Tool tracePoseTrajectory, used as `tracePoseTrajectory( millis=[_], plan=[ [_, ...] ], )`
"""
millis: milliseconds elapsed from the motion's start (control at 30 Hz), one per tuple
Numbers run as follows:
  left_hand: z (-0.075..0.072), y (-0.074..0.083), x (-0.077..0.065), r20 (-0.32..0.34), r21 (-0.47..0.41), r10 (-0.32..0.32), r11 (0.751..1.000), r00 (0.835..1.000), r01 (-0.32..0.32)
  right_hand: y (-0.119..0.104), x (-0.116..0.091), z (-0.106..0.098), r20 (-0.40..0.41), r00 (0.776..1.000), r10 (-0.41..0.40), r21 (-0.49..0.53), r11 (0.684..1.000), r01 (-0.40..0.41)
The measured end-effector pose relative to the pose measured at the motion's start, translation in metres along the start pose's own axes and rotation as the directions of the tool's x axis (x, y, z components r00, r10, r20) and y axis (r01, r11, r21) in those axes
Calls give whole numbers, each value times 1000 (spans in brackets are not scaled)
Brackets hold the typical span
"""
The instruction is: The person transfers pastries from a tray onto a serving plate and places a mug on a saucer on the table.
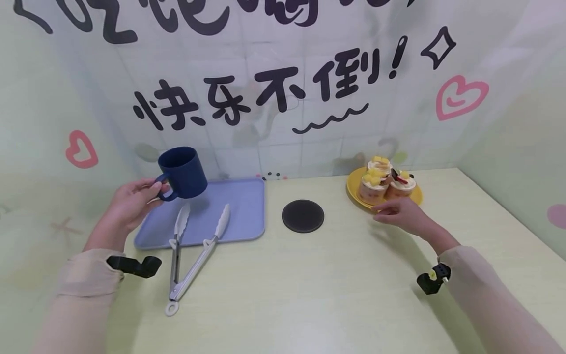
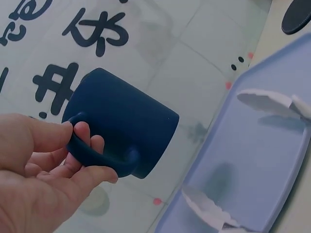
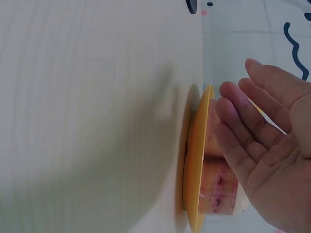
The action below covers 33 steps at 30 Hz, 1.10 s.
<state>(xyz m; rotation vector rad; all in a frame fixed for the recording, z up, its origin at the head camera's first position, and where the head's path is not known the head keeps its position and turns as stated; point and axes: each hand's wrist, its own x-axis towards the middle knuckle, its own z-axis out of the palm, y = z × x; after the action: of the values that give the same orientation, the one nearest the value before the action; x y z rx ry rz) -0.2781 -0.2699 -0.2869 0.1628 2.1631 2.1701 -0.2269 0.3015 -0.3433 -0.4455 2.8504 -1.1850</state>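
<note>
A dark blue mug [image 1: 187,173] is in the air over the back left of the lavender tray [image 1: 249,209]. My left hand [image 1: 131,202] holds it by the handle, fingers and thumb on the loop in the left wrist view. At the right, my right hand [image 1: 409,215] hovers at the near edge of a yellow plate [image 1: 352,183], holding nothing. Its fingers are loosely bent in the right wrist view, beside the dessert cups [image 3: 218,187]. Several cream-topped cups [image 1: 372,191] with fruit stand on that plate; the hand hides part of its near rim.
Metal tongs [image 1: 194,268] with white tips lie spread, tips over the tray and hinge end on the table. A round black coaster [image 1: 302,216] lies between tray and plate. Behind the pale table [image 1: 283,290] rises a wall [image 1: 247,142] with black lettering.
</note>
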Motion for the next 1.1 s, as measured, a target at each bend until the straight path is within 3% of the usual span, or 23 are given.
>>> tracePoseTrajectory(
  millis=[100,333,433,633,867,1100],
  plan=[
    [8,5,1,17,2,6,1000,1000,-6,-3,5,5,4,1000,-5,8,1000,5],
    [28,11,1,63,-97,99,991,993,-93,-12,15,16,19,1000,-5,22,1000,5],
    [38,14,0,53,-83,105,991,993,-100,-16,20,22,41,999,-19,30,999,18],
    [55,15,-1,41,-58,99,994,994,-96,-23,32,34,63,997,-38,39,999,36],
    [74,14,-2,61,63,57,996,997,-61,-25,44,52,92,994,-58,65,997,52],
    [92,9,-4,84,35,66,997,994,-69,-34,54,67,99,994,-42,56,998,37]
  ],
)
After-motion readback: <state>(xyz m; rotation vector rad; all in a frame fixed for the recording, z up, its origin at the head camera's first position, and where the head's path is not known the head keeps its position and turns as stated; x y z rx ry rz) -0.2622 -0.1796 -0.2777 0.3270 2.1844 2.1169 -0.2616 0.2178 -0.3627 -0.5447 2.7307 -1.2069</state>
